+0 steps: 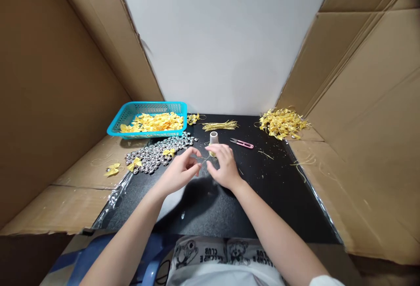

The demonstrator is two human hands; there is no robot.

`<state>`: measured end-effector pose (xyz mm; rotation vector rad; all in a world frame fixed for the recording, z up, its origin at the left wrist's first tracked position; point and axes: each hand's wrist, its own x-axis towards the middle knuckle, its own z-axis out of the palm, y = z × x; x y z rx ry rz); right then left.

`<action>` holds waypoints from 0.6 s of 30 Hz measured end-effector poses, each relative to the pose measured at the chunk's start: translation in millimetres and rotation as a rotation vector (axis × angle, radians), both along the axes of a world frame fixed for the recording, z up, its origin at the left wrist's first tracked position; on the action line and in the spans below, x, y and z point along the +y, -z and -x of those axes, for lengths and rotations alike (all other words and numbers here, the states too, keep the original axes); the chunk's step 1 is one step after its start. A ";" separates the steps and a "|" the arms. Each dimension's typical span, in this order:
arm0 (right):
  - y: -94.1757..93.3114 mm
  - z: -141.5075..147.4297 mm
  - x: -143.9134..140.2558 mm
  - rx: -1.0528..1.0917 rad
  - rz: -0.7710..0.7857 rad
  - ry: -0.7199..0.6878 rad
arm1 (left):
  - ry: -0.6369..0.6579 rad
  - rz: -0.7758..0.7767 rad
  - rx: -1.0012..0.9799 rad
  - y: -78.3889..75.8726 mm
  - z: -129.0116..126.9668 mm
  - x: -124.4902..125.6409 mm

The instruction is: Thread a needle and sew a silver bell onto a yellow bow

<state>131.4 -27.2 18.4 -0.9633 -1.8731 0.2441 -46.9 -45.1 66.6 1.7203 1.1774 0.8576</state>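
Curving our left hand (183, 170) and right hand (225, 165) on our side of the white cone (214, 137), pinching or not we cannot tell, we risk tangling the fine thread (204, 159) between them if slack snags the cone.

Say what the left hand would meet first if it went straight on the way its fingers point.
The left hand would probably meet the right hand first, though the white cone stands close by; depth is unclear.
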 end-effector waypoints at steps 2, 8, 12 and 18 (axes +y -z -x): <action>-0.4 3.4 -0.6 -0.079 0.031 -0.053 | -0.010 -0.040 0.044 -1.3 1.5 -1.9; 3.2 -5.1 9.5 -0.001 0.088 0.125 | -0.071 -0.046 0.184 -3.5 15.3 -1.8; -0.4 -4.7 4.4 -0.018 0.102 0.067 | -0.045 -0.032 0.158 -2.5 18.3 -3.7; -3.3 11.6 -6.0 -0.140 0.133 -0.143 | -0.002 -0.060 0.170 -1.5 7.9 -8.3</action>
